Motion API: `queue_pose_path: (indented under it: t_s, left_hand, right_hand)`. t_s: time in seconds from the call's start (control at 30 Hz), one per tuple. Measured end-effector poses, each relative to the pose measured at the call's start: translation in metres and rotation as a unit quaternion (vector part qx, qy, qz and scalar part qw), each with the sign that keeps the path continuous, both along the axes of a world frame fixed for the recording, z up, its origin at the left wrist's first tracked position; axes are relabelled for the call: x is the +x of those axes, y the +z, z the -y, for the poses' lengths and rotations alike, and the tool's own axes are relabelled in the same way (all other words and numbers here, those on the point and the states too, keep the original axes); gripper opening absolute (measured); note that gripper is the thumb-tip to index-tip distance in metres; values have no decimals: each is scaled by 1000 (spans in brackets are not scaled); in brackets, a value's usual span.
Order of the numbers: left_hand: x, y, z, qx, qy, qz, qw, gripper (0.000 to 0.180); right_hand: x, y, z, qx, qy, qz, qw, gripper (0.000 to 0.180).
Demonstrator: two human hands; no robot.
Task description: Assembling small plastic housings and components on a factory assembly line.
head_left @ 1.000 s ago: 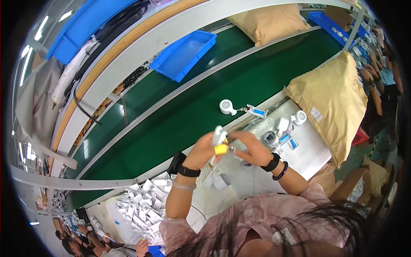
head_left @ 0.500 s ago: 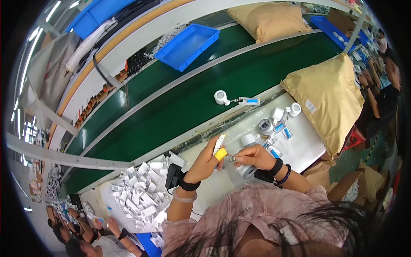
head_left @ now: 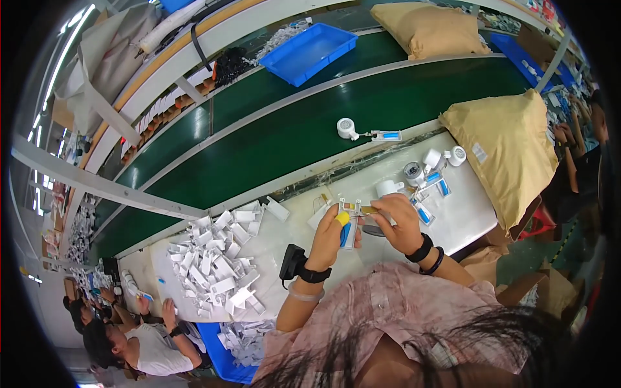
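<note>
My left hand (head_left: 326,239), with a yellow covering on its thumb, grips a narrow white plastic housing (head_left: 351,239) that has a blue part at its side. My right hand (head_left: 399,220) is closed at the housing's far end, fingertips around a small yellowish strip (head_left: 369,209). What else the fingertips hold is hidden. A dark grey disc (head_left: 373,230) shows just below the right fingers. Right of my hands, several white round-headed units (head_left: 414,172) lie wired to blue-and-white pieces (head_left: 423,213). A white cup-shaped part (head_left: 388,188) sits beyond the right hand.
White housings (head_left: 217,262) are heaped at left on the worktable (head_left: 469,210). Across the green belt (head_left: 259,152) lies a blue tray (head_left: 309,55); one wired unit (head_left: 346,128) rests at its near side. A tan sack (head_left: 504,149) stands right. Co-workers (head_left: 152,346) sit at far left.
My hands have come closer together and turned. The white housing with its blue part now shows between them. The right fingers have moved up to its far end, and the view has shifted.
</note>
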State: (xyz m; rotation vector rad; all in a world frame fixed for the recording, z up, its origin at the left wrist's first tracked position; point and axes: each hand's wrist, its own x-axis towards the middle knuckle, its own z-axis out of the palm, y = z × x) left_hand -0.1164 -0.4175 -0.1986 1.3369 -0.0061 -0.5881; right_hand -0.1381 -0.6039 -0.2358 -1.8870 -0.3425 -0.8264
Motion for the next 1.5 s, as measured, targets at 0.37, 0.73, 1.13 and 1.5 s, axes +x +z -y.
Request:
queue_pose_path:
  t_s: [0.37, 0.73, 1.13, 1.5]
  left_hand:
    - [-26, 5, -13, -29, 33, -4, 999, 44]
    - [-43, 27, -12, 76, 9, 160, 984, 42]
    - [-47, 18, -18, 146, -6, 193, 970, 46]
    - [-47, 21, -19, 177, -16, 209, 962, 48]
  right_hand:
    - [-10, 2, -23, 11, 98, 8, 995, 17]
    - [-14, 11, -27, 28, 136, 24, 990, 19]
    - [-15, 17, -31, -1, 136, 26, 990, 20]
    - [-12, 18, -31, -11, 133, 35, 990, 18]
